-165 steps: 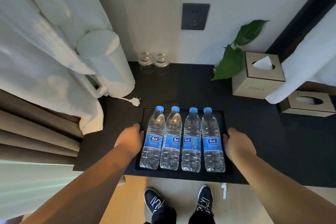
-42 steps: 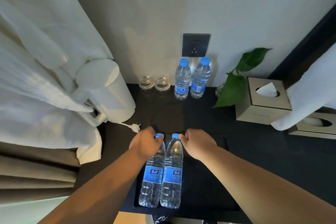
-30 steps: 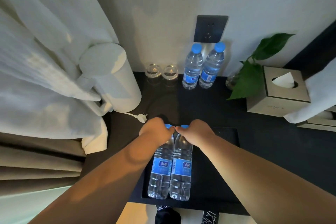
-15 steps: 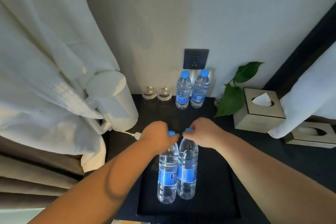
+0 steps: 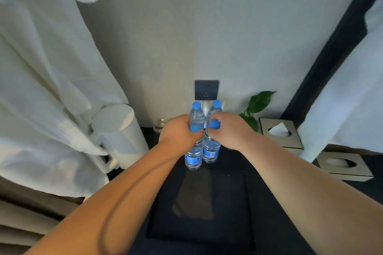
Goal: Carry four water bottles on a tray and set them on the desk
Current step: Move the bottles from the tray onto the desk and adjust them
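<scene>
Two bottles upright, side by side, below the hands: left hand (image 5: 178,133) curled round the left bottle (image 5: 193,158) at its neck; right bottle (image 5: 211,151) gripped likewise by right hand (image 5: 228,130). Rear bottles (image 5: 196,113) stand just beyond the knuckles; tray (image 5: 228,203) lies under the forearms.

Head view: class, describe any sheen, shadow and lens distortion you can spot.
In the head view, a pale sheen lies on the tray, a curved shadow crosses the left forearm, and the wide-angle lens slants the dark wall trim at right.

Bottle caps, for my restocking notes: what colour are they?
Blue. The bottle caps show best in the head view.
</scene>
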Demonstrator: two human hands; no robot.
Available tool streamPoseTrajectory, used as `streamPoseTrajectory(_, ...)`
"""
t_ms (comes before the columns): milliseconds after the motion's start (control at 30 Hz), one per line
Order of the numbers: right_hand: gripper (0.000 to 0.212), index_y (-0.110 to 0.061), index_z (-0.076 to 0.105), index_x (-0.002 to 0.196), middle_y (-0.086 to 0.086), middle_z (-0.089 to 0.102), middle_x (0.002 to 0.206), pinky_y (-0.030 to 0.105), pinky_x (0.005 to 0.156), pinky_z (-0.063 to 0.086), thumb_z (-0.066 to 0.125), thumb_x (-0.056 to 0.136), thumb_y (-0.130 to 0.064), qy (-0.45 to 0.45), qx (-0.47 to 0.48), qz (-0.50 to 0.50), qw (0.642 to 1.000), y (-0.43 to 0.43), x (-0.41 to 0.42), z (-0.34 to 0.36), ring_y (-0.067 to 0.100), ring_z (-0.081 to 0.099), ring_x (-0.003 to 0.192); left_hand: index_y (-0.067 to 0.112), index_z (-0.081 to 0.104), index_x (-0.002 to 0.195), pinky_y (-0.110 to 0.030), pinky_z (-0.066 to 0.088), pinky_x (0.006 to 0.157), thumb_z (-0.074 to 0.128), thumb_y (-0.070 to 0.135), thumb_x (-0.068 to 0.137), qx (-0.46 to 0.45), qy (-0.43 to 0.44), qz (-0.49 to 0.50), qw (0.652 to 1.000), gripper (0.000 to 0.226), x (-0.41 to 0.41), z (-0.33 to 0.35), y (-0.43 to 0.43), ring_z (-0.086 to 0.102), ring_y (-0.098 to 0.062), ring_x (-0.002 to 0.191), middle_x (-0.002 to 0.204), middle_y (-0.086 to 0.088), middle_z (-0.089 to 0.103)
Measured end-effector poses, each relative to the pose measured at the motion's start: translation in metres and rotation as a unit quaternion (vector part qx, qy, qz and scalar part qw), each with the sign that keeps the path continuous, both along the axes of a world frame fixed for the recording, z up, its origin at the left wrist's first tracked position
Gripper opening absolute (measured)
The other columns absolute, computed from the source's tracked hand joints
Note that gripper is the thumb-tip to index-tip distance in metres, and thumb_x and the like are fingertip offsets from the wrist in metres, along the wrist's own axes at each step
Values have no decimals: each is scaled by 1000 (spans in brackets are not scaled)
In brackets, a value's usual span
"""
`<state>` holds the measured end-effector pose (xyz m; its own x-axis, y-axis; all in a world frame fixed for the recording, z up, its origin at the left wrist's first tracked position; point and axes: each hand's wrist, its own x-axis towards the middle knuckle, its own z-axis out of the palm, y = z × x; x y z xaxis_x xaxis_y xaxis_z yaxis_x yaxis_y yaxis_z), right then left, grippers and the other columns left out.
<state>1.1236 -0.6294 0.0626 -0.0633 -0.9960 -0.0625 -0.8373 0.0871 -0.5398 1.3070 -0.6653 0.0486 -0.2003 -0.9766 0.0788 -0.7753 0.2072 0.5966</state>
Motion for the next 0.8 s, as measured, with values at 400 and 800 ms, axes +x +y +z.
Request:
streamPoseTrajectory(400, 32, -23, 66, 124, 3, 69, 111, 34, 76, 55, 66, 93, -26, -4, -2, -24, 1000, -48, -16, -32, 20, 65, 91, 25, 50, 67, -24, 32, 46, 65, 41, 80, 30, -43, 1, 999, 26, -25, -19, -56, 55, -10, 58, 64, 4, 58)
streamPoseTrajectory(800, 17, -26, 62, 109, -4, 68, 89, 36, 67, 57, 61, 93, -33, -10, 12, -44, 999, -56, -20, -48, 17, 66, 79, 31, 40, 69, -23, 29, 45, 55, 48, 85, 9, -91, -15, 996, 28, -34, -38, -58, 49, -6, 56, 64, 10, 50)
